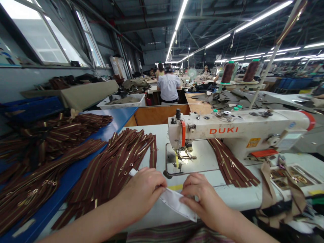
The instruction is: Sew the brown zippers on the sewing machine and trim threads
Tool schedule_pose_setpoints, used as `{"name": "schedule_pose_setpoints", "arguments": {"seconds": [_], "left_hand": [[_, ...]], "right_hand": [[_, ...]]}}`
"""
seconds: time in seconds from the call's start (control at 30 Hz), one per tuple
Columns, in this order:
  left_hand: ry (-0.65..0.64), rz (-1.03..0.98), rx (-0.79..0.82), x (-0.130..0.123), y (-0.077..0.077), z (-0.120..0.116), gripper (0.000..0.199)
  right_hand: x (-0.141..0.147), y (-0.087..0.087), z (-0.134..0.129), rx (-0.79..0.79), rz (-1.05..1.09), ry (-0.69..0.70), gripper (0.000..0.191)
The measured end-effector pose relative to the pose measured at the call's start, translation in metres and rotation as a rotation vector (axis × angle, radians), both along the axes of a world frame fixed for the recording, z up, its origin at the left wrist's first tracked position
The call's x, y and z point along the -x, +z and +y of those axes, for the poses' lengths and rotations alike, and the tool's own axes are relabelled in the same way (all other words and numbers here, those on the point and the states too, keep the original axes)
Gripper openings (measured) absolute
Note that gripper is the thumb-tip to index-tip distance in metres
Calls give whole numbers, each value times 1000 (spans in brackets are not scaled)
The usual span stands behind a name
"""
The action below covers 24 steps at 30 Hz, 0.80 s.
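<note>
Both hands hold a white strip of fabric [174, 202] above the front edge of the sewing table. My left hand [144, 187] pinches its left part, and a short white end pokes out beyond the knuckles. At the strip's right part, my right hand [199, 194] grips between thumb and fingers. Just beyond the hands stands a sewing machine [227, 131], its needle area lit over a metal plate. Brown zippers [118, 155] with gold teeth lie heaped beside my left hand. More brown zippers [233, 165] lie under the machine's arm.
A blue table [124, 116] at left bears further piles of brown zippers. At right, a tray of metal parts [296, 179] sits near hanging tan straps [268, 185]. Striped cloth [177, 233] lies at my lap. A person [168, 86] sits ahead, facing away.
</note>
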<state>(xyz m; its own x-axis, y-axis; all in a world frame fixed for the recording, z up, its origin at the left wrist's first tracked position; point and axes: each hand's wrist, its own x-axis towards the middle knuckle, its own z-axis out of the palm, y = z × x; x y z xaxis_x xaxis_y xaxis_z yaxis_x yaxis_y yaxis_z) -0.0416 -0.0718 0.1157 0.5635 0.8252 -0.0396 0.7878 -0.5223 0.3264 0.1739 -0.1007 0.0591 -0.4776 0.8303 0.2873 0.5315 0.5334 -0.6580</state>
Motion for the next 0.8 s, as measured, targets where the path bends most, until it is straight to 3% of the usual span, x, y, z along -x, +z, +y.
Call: {"name": "schedule_pose_setpoints", "arguments": {"seconds": [0.13, 0.33, 0.43, 0.53, 0.63, 0.8], "left_hand": [[-88, 75, -34, -4, 6, 8, 17], [-258, 110, 16, -2, 13, 35, 16], [-230, 126, 90, -1, 10, 59, 11], [-199, 158, 151, -2, 5, 86, 14], [-225, 184, 197, -8, -6, 110, 17], [-238, 243, 180, -23, -29, 133, 20]], "right_hand": [[11, -16, -2, 149, 111, -54, 20], [19, -37, -3, 668, 523, -52, 37], [22, -48, 3, 807, 704, -58, 50], [25, -54, 11, 850, 748, -103, 53], [25, -51, 17, 687, 528, -134, 40], [19, -32, 29, 24, -218, -175, 27]]}}
